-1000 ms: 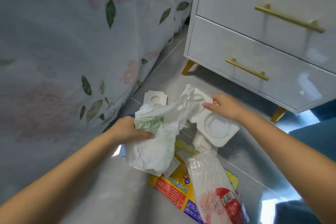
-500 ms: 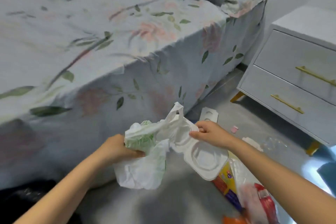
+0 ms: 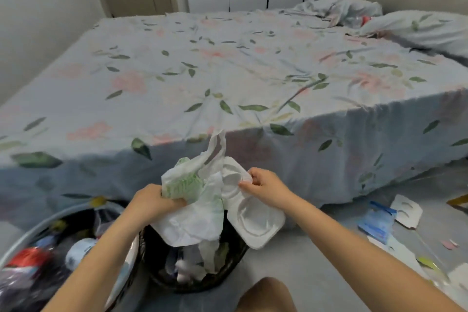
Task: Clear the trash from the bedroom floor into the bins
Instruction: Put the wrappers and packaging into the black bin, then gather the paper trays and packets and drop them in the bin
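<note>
**Trash held over the bin**

Bedside floor (image 3: pixel 316 261) lies open right of the dark bin (image 3: pixel 225 276). Above its rim, the left hand (image 3: pixel 152 201) grips a crumpled bag (image 3: pixel 192 213); the right hand (image 3: pixel 264 185) pinches a white moulded tray (image 3: pixel 255 225).
</note>
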Demonstrator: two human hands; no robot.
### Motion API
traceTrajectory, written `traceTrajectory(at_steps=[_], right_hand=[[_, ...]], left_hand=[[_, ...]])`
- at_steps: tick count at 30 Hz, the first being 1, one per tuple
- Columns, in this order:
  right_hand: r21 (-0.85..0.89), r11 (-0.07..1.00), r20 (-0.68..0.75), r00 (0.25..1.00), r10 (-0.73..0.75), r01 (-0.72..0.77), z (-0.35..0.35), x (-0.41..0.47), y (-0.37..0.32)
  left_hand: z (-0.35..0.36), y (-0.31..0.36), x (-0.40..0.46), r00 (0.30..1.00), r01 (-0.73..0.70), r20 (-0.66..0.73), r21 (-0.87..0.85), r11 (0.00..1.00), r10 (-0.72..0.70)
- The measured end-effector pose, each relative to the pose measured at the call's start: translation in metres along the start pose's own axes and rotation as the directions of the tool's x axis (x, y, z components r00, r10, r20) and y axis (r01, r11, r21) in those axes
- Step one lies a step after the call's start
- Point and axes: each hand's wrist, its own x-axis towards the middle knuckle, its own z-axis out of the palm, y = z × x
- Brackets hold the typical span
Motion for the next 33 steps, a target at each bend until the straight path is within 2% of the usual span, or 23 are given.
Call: traceTrajectory(at_steps=[2, 4, 6, 8, 11, 14, 16, 18, 21, 24, 28, 33], right_hand=[[-0.013, 1.0, -0.029, 1.0, 0.009, -0.009, 0.037, 0.011, -0.013], [0.01, 0.998, -0.06, 0.996, 0.069, -0.068, 0.071, 0.017, -0.015], [-0.008, 0.993, 0.002, 0.993, 0.122, -0.122, 0.099, 0.021, -0.01], [-0.117, 0.982, 0.119, 0.98, 0.161, -0.147, 0.114, 0.026, -0.004], [-0.279, 0.952, 0.238, 0.951, 0.199, -0.129, 0.112, 0.032, -0.002], [-0.343, 0.938, 0.207, 0.97, 0.125, -0.048, 0.085, 0.034, 0.004], [-0.421, 0.907, 0.202, 0.977, 0.07, 0.022, 0.059, 0.033, 0.013], [-0.563, 0.823, 0.199, 0.979, 0.045, 0.077, 0.032, 0.031, 0.027], [-0.66, 0.75, 0.176, 0.98, 0.089, 0.05, -0.005, 0.021, 0.057], [-0.665, 0.745, 0.104, 0.984, 0.147, -0.041, -0.046, -0.001, 0.094], [-0.641, 0.742, -0.023, 0.972, 0.233, -0.194, -0.103, -0.05, 0.154], [-0.573, 0.698, -0.156, 0.893, 0.422, -0.429, -0.167, -0.125, 0.254]], left_hand=[[0.002, -0.02, 0.009, 0.999, 0.036, -0.009, 0.06, 0.998, -0.035], [0.012, -0.034, 0.023, 0.998, 0.061, -0.004, 0.209, 0.976, -0.061], [0.028, -0.044, 0.037, 0.994, 0.09, 0.031, 0.302, 0.949, -0.104], [0.044, -0.053, 0.046, 0.984, 0.113, 0.084, 0.384, 0.916, -0.157], [0.065, -0.064, 0.052, 0.964, 0.091, 0.148, 0.595, 0.799, -0.22], [0.072, -0.058, 0.055, 0.955, 0.038, 0.174, 0.734, 0.678, -0.242], [0.065, -0.034, 0.058, 0.972, -0.017, 0.159, 0.777, 0.63, -0.17], [0.057, -0.003, 0.059, 0.991, -0.076, 0.127, 0.796, 0.6, -0.044], [0.063, 0.047, 0.061, 0.981, -0.191, 0.136, 0.766, 0.614, 0.136], [0.094, 0.093, 0.063, 0.944, -0.329, 0.224, 0.726, 0.604, 0.244], [0.168, 0.152, 0.065, 0.89, -0.455, 0.338, 0.715, 0.531, 0.307], [0.287, 0.215, 0.065, 0.803, -0.596, 0.454, 0.6, 0.533, 0.386]])
